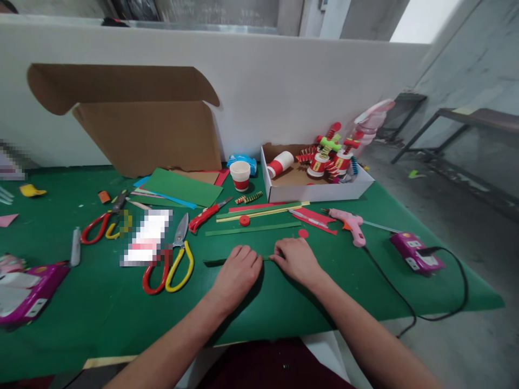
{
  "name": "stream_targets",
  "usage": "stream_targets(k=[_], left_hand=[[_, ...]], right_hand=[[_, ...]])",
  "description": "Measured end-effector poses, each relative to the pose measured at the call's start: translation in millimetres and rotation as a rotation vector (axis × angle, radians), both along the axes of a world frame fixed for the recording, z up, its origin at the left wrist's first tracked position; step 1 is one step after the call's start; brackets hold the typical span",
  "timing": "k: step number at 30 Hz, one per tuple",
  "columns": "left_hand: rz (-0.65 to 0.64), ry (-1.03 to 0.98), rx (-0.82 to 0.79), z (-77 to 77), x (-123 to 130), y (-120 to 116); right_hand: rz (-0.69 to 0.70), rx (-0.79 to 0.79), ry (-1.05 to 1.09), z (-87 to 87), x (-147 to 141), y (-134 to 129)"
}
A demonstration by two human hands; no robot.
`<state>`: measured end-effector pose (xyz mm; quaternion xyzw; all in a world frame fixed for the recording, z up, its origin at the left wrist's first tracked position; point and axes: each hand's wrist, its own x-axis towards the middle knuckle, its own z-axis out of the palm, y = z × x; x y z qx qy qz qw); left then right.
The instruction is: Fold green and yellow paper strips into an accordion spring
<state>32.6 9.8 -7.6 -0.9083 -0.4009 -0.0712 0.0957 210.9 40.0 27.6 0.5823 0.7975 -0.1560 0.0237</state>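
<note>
A narrow green paper strip (214,263) runs across the green tabletop beneath my fingers. My left hand (240,273) presses down on it, fingers bent together, with the strip's dark end sticking out to the left. Just to the right, my right hand (297,260) pinches the strip's other end between thumb and fingers. A short piece of the strip shows between the two hands. Beyond them lie another green strip (253,229), yellow strips (227,219), a small red paper coil (244,220) and a red paper disc (303,233).
Scissors (178,265), a red utility knife (206,214) and pliers (97,227) lie to the left. A pink glue gun (352,222) with a cord is at the right. Behind stand a paper cup (240,177) and a white box (320,193) of cup figures. Green paper sheets (182,186) lie back left.
</note>
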Motion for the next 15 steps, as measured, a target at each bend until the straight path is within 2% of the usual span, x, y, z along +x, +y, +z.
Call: stream_targets(k=[6, 15], left_hand=[[-0.032, -0.013, 0.068, -6.8, 2.2, -7.2], [-0.004, 0.051, -0.081, -1.8, 4.4, -8.9]], right_hand=[[0.006, -0.007, -0.006, -0.4, 0.0, 0.9], [0.014, -0.009, -0.007, 3.1, -0.7, 0.7]])
